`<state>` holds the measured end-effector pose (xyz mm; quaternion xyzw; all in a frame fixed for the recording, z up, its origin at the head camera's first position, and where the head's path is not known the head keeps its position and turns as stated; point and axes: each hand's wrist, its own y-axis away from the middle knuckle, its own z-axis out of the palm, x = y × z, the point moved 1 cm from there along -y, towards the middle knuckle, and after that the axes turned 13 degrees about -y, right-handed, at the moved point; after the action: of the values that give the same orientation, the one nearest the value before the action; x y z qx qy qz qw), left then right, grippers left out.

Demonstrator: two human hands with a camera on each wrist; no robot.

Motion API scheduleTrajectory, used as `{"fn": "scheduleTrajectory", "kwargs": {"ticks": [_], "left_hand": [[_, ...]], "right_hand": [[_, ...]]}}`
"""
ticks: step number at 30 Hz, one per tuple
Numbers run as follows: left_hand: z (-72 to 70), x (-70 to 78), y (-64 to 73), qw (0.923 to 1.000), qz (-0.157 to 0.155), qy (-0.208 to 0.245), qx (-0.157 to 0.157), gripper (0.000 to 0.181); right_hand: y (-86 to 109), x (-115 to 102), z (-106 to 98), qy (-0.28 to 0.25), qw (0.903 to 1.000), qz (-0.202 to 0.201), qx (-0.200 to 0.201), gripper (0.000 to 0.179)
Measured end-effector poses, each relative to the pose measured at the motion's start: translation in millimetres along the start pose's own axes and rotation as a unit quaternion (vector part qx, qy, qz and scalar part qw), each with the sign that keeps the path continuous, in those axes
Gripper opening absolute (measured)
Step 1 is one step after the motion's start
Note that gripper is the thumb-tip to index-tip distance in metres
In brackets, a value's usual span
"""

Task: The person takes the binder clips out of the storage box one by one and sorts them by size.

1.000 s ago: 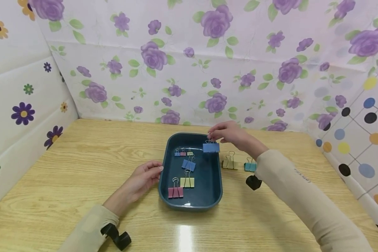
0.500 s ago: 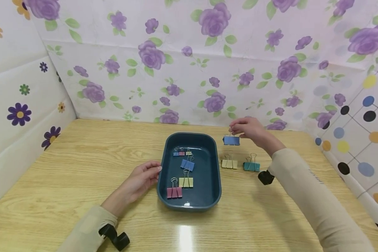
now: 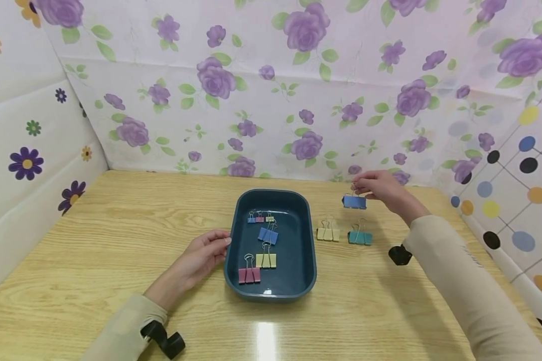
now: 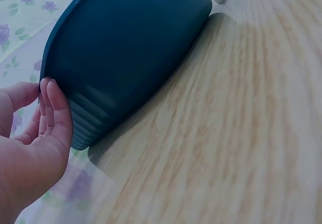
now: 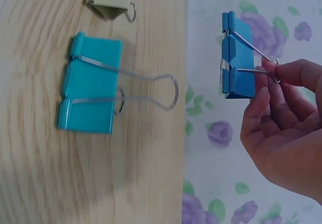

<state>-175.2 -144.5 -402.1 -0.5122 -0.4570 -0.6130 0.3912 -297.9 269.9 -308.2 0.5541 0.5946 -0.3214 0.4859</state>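
My right hand point(image 3: 381, 188) pinches a blue binder clip point(image 3: 354, 202) by its wire handles and holds it above the table. In the right wrist view that blue clip hangs from the thumb and fingertips. Below it on the table stand a teal binder clip point(image 3: 360, 238) and a pale yellow one point(image 3: 328, 234), side by side. At the left edge of the dark blue tray point(image 3: 314, 250), my left hand point(image 3: 203, 253) grips the rim with thumb and fingertips. Inside the tray lie a pink clip point(image 3: 249, 275), a yellow clip point(image 3: 266, 260), a blue clip point(image 3: 268, 235) and several tiny clips point(image 3: 260, 219).
The wooden table point(image 3: 117, 225) ends at a flowered cloth wall point(image 3: 262, 100) behind. Patterned sheets also line the left and right sides. A black wrist mount sits on each sleeve.
The right hand has carried the blue binder clip from over the tray's right edge rightward to above the teal clip. The left hand stays at the tray's rim.
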Motion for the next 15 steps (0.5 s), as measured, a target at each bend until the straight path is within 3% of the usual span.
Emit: {"fn": "scheduleTrajectory", "kwargs": {"ticks": [15], "left_hand": [[-0.8, -0.2, 0.4, 1.0, 0.0, -0.002, 0.004, 0.023]], "right_hand": [[17.2, 45.0, -35.1, 0.007, 0.9999, -0.006, 0.006, 0.045]]}}
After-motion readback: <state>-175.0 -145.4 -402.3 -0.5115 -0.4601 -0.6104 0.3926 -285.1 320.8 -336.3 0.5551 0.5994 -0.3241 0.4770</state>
